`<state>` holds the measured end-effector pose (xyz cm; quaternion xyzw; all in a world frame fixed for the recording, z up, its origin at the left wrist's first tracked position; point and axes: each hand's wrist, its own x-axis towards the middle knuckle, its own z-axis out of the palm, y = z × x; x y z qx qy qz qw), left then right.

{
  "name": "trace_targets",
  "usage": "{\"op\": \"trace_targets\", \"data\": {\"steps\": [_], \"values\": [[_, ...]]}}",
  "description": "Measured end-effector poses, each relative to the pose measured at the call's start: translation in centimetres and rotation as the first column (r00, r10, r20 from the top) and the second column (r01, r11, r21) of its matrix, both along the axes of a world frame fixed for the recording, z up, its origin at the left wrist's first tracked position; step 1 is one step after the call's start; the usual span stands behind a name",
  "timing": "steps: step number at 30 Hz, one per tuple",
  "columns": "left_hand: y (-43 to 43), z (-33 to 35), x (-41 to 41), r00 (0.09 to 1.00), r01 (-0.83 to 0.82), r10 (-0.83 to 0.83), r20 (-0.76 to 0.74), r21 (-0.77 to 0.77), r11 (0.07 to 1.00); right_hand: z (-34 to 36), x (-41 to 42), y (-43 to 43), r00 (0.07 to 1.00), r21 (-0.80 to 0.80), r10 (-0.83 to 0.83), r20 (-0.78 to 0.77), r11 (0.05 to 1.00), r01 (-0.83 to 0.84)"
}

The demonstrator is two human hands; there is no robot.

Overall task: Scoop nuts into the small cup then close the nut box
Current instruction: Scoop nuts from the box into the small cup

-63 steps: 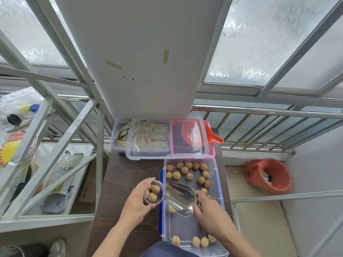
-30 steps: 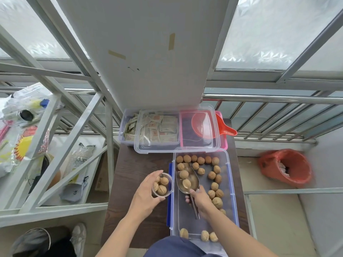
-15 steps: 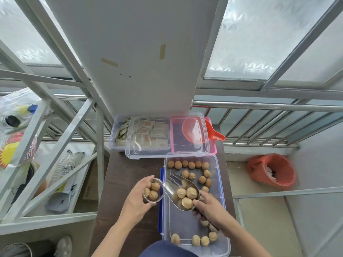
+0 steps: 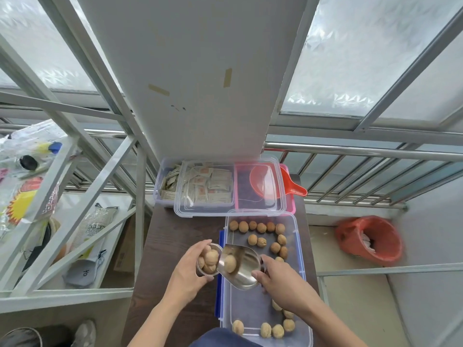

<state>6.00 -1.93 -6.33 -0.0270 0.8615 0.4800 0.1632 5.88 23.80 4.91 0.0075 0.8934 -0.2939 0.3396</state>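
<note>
The dark wood-grain tabletop [image 4: 175, 236] carries everything; its bare part lies beyond and to the outside of the left fingers. Past both sets of fingertips, against the wall, a clear rectangular plastic lid [image 4: 229, 187] rests across two other storage boxes. The clear rectangular plastic nut box with blue side latches [image 4: 297, 246] sits open under the right fingers, round tan nuts [image 4: 255, 226] strung along its far edge, its right side and its near edge, its middle bare.

The right hand [image 4: 283, 281] holds a shiny steel scoop [image 4: 239, 266] just beyond its fingertips, thumb and fingers pinched at the rear of the bowl; the handle is hidden in the palm. The scoop tilts toward the left fingers, one nut still in it, its lip at the rim of the small clear round plastic cup [image 4: 208, 261]. The left hand [image 4: 190, 274] wraps that cup, fingers curled round its far side and thumb on the near side, holding it at the box's left edge, already heaped with nuts.

The cup looks light and thin-walled, so I would expect it to flex if squeezed; a hold low on the wall seems safest. The nuts are hard and round and will likely roll off the heap. The lid is probably stiff yet springy, best taken by its long edges and pressed down before the latches are snapped.
</note>
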Motion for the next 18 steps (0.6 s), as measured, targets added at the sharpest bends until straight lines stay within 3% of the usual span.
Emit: {"op": "trace_targets", "data": {"steps": [4, 7, 10, 14, 16, 18], "values": [[0.0, 0.0, 0.0, 1.000, 0.001, -0.001, -0.004, -0.023, 1.000, -0.5, 1.0, 1.6, 0.998, -0.048, -0.063, 0.022, 0.997, 0.064], [-0.2, 0.0, 0.2, 1.000, 0.013, -0.013, -0.010, -0.039, 0.999, -2.7, 2.0, 2.9, 0.965, -0.140, -0.242, 0.105, 0.957, 0.255], [-0.6, -0.2, 0.3, 1.000, 0.019, -0.018, 0.020, -0.067, 0.998, -6.6, 3.5, 3.4, 0.756, -0.253, -0.516, 0.403, 0.730, 0.634], [-0.5, 0.1, 0.1, 0.999, 0.025, -0.022, 0.032, -0.096, 0.995, -11.0, 4.7, 2.8, 0.355, -0.132, -0.657, 0.665, 0.364, 0.922], [-0.6, 0.2, 0.0, 0.999, 0.028, -0.026, 0.021, -0.098, 0.995, -12.6, 4.2, 1.8, 0.264, -0.126, -0.691, 0.673, 0.246, 0.961], [-0.2, 0.2, -0.3, 0.999, 0.032, -0.031, 0.018, -0.097, 0.995, -13.6, 2.8, 1.1, 0.300, -0.147, -0.741, 0.601, 0.266, 0.953]]}}
